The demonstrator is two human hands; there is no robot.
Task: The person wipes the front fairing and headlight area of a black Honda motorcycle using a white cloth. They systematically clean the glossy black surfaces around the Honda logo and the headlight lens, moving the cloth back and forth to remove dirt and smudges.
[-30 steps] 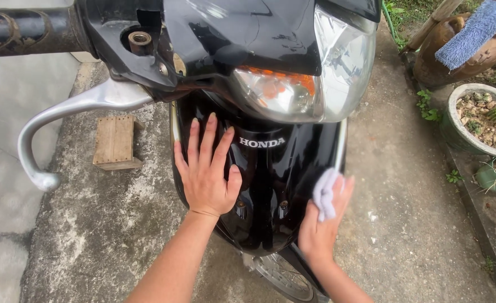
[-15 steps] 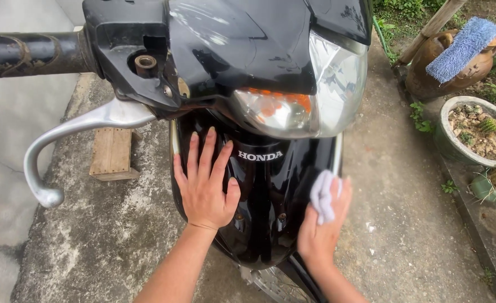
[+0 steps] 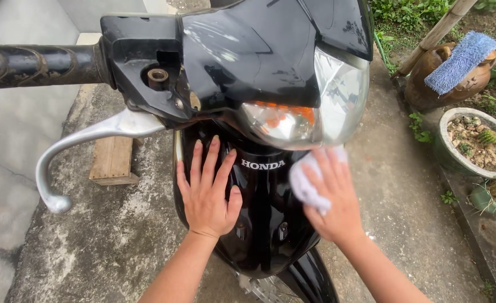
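Observation:
A black motor scooter fills the head view, its glossy front panel (image 3: 262,224) facing me below the headlight (image 3: 309,115). My left hand (image 3: 206,193) lies flat on the left side of that panel, fingers spread upward. My right hand (image 3: 332,196) presses a small white cloth (image 3: 304,185) against the panel's right side, just under the headlight. The handlebar grip (image 3: 35,64) and the silver brake lever (image 3: 85,151) stretch to the left.
A wooden block (image 3: 112,160) lies on the rough concrete left of the scooter. At the right edge stand a round planter (image 3: 450,157) with small cacti, a brown clay pot (image 3: 461,84) with a blue mop head (image 3: 462,60) on it, and a bamboo pole (image 3: 435,33).
My right hand has carried the cloth up the panel from low on the right side to just under the headlight. My left hand stays flat on the panel. The camera has drawn nearer.

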